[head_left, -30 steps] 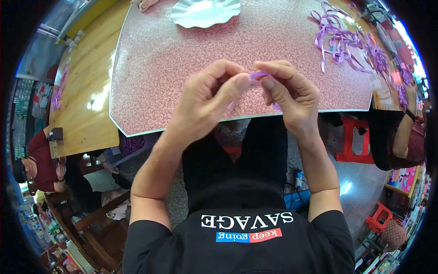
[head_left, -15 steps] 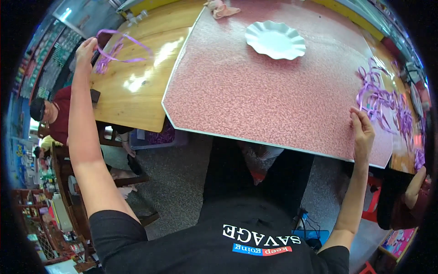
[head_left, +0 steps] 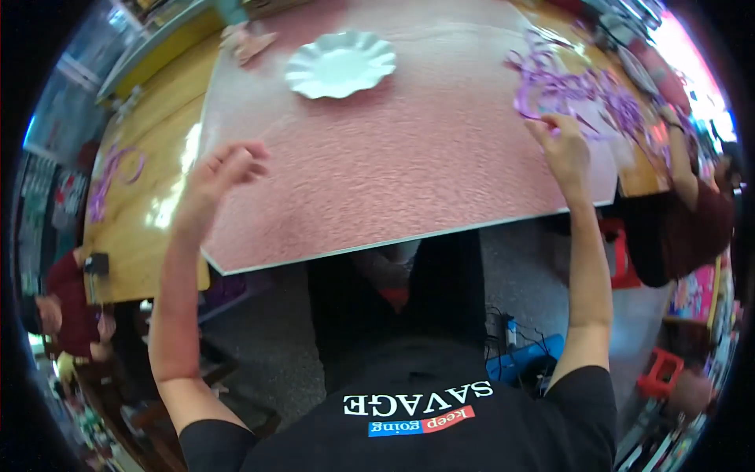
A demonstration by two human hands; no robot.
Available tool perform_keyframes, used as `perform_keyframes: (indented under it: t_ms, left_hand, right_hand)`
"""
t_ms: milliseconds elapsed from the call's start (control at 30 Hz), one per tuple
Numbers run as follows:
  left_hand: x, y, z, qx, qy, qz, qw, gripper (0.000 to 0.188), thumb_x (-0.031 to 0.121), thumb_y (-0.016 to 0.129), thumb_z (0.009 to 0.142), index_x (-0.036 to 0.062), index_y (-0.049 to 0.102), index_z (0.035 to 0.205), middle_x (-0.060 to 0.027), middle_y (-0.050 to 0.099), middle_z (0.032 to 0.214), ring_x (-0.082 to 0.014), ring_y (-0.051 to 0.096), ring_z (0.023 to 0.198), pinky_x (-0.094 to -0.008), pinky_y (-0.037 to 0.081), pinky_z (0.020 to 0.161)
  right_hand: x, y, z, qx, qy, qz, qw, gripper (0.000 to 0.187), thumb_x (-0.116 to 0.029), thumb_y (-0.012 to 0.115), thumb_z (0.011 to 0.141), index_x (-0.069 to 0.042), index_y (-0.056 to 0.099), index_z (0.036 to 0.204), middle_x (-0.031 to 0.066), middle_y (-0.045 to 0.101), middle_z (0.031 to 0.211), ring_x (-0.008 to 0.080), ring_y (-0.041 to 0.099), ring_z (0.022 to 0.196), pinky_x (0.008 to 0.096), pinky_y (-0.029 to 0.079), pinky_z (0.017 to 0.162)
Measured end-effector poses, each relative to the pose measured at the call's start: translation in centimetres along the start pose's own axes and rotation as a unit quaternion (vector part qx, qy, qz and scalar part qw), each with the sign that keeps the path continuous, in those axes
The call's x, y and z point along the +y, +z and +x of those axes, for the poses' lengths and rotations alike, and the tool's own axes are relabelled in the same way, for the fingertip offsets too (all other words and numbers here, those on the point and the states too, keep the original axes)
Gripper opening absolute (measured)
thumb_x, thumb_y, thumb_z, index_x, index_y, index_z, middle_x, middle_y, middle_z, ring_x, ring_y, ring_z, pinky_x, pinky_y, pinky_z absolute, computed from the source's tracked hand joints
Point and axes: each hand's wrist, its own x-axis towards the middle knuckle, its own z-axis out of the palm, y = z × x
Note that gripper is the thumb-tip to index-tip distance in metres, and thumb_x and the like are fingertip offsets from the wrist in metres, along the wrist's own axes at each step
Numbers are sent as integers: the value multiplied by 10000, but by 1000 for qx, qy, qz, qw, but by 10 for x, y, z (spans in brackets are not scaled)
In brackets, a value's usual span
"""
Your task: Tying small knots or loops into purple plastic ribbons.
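Note:
My left hand (head_left: 228, 169) hovers over the left part of the pink patterned tabletop (head_left: 377, 173). Its fingers are curled in, somewhat blurred, and no ribbon hangs from them. My right hand (head_left: 565, 145) reaches to the near edge of a loose heap of purple ribbons (head_left: 586, 88) at the right. Thumb and forefinger are pinched at a purple ribbon (head_left: 521, 104) that curves up from the fingertips. A white plate with a wavy rim (head_left: 341, 64) lies farther back, between the two hands.
Several purple ribbons (head_left: 106, 177) lie on the wooden table (head_left: 141, 212) at left. A crumpled pinkish cloth (head_left: 245, 43) sits at the back. One person (head_left: 67, 311) is at the far left; another person's arm (head_left: 683, 161) reaches toward the ribbons at right. A red stool (head_left: 661, 374) stands lower right.
My left hand has let go of a purple ribbon at the left and come in over the pink tabletop. My right hand has moved forward to the ribbon heap. The view has turned rightward.

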Motion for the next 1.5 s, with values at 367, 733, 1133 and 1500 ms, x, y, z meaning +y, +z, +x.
perform_keyframes:
  t_ms: [367,733,1133,1500]
  left_hand:
    - [23,193,21,-294,10,-54,954,306,193,543,992,-23,593,1203,-90,658,1075,-154,623,1005,-291,501,895]
    - [19,222,34,-224,-135,-382,887,233,191,552,996,12,599,1137,-35,638,807,-148,660,758,-289,553,737]
    - [24,163,27,-219,32,-96,970,310,257,464,1038,30,566,853,-17,574,734,-92,564,654,-243,472,606]
    - [-12,70,173,201,198,554,783,316,340,642,908,175,681,1175,-156,422,1473,-337,315,1403,-582,246,1103]
  right_hand:
    - [-31,-11,-21,-203,3,212,956,191,-163,658,894,27,655,910,94,654,780,201,615,698,329,485,677]
    - [-112,-39,-50,-147,6,383,912,145,-106,681,897,-14,665,1009,60,646,901,127,620,798,247,491,692]
    - [-149,-29,-56,-190,-81,483,851,123,-29,697,862,6,694,980,12,557,781,47,443,631,216,339,538]
    - [-123,0,-34,-155,59,455,875,98,-91,674,908,-1,683,947,-49,548,737,23,450,663,192,352,561]
